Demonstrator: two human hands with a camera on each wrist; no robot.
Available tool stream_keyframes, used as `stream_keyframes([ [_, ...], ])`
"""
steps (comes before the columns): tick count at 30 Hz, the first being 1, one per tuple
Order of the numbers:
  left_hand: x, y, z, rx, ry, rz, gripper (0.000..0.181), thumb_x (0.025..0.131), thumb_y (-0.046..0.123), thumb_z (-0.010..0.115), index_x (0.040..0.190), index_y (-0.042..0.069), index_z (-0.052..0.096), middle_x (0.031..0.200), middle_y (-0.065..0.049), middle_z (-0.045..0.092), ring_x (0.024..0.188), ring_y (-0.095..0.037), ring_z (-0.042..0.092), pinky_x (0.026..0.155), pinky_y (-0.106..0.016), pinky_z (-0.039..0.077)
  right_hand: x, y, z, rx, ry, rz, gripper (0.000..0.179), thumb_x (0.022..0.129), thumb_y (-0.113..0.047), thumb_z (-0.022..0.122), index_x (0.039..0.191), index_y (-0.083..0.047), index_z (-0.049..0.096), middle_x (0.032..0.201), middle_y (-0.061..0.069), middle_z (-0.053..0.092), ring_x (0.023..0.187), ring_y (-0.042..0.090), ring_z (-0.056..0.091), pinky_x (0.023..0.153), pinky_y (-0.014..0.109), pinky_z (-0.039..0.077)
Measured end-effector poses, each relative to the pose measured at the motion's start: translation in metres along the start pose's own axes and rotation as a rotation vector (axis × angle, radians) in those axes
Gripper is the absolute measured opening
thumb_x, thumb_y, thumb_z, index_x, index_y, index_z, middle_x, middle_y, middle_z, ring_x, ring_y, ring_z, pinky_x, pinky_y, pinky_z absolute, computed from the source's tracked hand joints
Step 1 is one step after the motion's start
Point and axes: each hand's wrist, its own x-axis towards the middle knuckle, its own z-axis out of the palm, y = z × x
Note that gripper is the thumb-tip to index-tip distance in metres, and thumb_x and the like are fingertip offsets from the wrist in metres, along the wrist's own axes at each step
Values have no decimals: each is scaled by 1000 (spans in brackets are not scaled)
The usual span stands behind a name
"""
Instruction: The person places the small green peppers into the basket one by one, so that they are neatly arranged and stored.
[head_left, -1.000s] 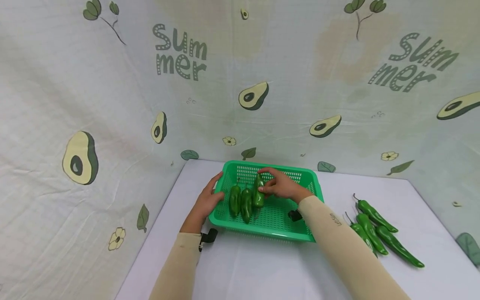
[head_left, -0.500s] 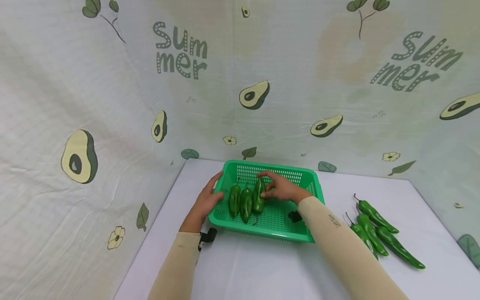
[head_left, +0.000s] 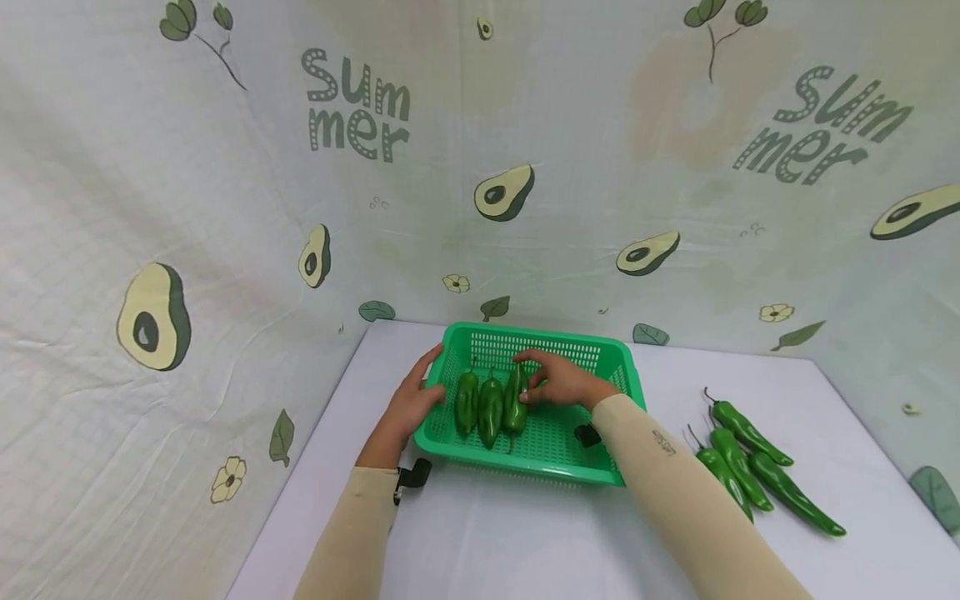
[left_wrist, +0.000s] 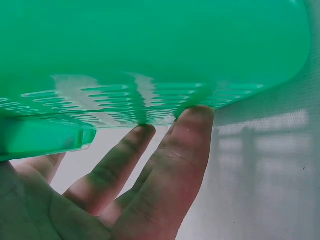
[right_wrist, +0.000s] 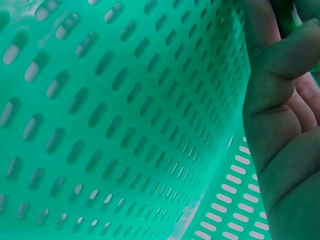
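Note:
A green plastic basket [head_left: 555, 463] with slotted walls sits on the table. Three green peppers lie side by side in its left half: a left pepper [head_left: 467, 403], a middle one [head_left: 491, 413] and a right one [head_left: 513, 407]. My right hand [head_left: 562, 380] reaches into the basket and holds the right pepper between thumb and index finger; its stem points toward me. At the basket's left end, my left hand [head_left: 411, 405] holds the rim, thumb over the inside. The left wrist view has its fingers [left_wrist: 170, 165] extended against the basket's outer wall.
Several long green peppers [head_left: 738, 463] lie on the white table [head_left: 510, 542], right of the basket and beside my right sleeve. A printed cloth [head_left: 570, 125] hangs behind the table and along its left side.
The right pepper has come down toward the basket floor and slightly nearer me, beside the other two. My right hand has lowered with it. The left hand stays at the rim.

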Motion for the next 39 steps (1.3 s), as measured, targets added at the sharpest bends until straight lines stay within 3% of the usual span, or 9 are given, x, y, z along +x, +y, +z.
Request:
stream_keyframes([
  [5, 1, 0, 0, -4, 3, 8, 86, 85, 17, 58, 159, 56, 36, 137, -16, 64, 99, -30, 63, 72, -41, 52, -1, 0, 0, -5, 1, 1, 77, 92, -13, 82, 158, -9, 44, 102, 9, 75, 91, 19, 72, 83, 42, 56],
  [13, -1, 2, 0, -8, 1, -6, 86, 85, 16, 57, 159, 55, 36, 138, -16, 63, 100, -30, 63, 72, -41, 52, -3, -1, 2, -50, -7, -16, 76, 89, -10, 84, 156, -9, 48, 104, 7, 74, 100, 21, 70, 86, 43, 56],
  [39, 0, 2, 2, -25, -6, 4, 87, 86, 14, 57, 159, 54, 36, 136, -18, 64, 97, -30, 64, 71, -41, 52, -6, -4, 3, -112, 31, 0, 74, 89, -20, 86, 153, -8, 53, 110, 11, 75, 103, 20, 70, 90, 46, 55],
])
